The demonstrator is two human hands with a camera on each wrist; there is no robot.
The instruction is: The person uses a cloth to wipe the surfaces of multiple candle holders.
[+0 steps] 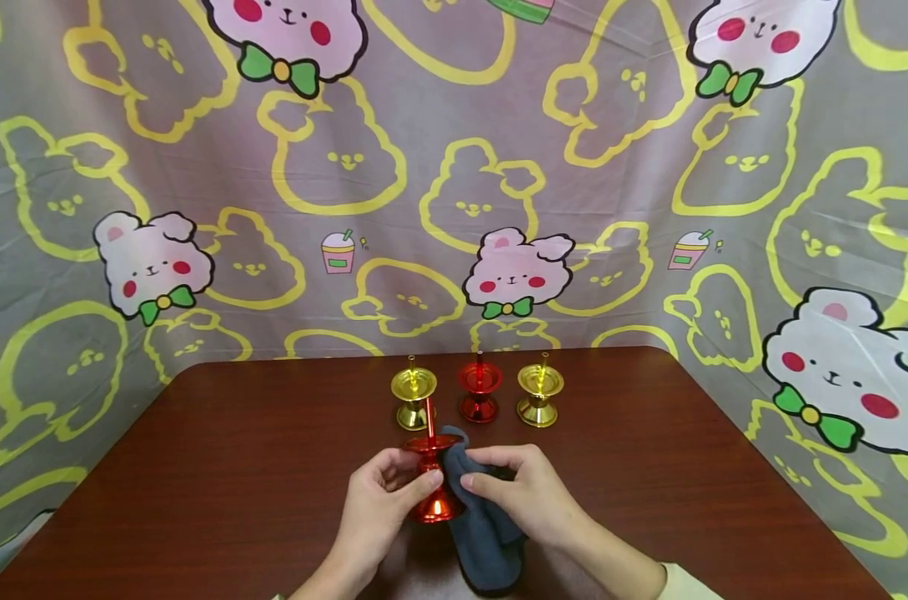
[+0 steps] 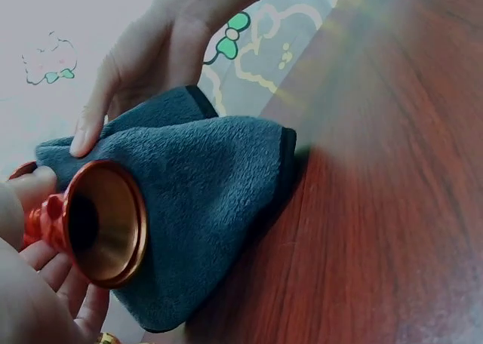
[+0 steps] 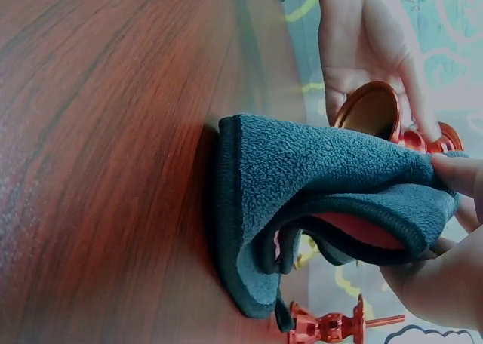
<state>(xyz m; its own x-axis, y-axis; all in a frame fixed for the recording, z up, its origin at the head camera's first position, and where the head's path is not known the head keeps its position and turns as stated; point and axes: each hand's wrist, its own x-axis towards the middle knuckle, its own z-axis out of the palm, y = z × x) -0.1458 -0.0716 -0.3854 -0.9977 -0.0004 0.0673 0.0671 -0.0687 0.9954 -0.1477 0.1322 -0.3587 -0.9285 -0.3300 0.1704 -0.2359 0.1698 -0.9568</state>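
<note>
Head view: left hand point(image 1: 374, 500) grips a red candlestick point(image 1: 431, 479), right hand point(image 1: 524, 492) pinches a grey cloth point(image 1: 484, 533) (no writing legible).

Shiny red metallic candlestick holder point(image 1: 432, 475): flared base, thin spike, upright, at table's 6 o'clock edge. Dark grey plush microfibre cloth point(image 1: 484, 525): folded, draped against holder's 3 o'clock side, trailing toward 5 o'clock.

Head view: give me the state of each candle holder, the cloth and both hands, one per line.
Red candle holder: lifted and gripped, spike up, cloth against it.
Grey cloth: folded, lower end lying on the table.
Left hand: grips the red candle holder.
Right hand: pinches the grey cloth.
Left gold holder: upright on the table, untouched.
Back red holder: upright, untouched.
Right gold holder: upright, untouched.
</note>
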